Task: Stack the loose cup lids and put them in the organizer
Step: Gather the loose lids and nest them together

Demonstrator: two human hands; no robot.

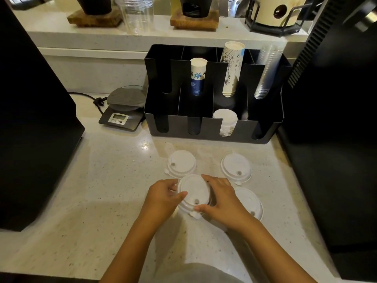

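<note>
A small stack of white cup lids (193,193) sits just above the counter, gripped from both sides: my left hand (163,196) on its left rim, my right hand (220,201) on its right rim. Three loose white lids lie flat on the counter: one behind the stack (181,163), one at the back right (235,167), one half hidden by my right hand (250,203). The black organizer (214,131) stands behind them. Its front row holds a white lid stack (225,121) in the third slot.
The organizer's back row holds a blue paper cup stack (198,75), a patterned paper cup stack (232,68) and clear plastic cups (267,72). A digital scale (122,108) sits left of it. Large black machines stand at the left (30,119) and the right (336,119).
</note>
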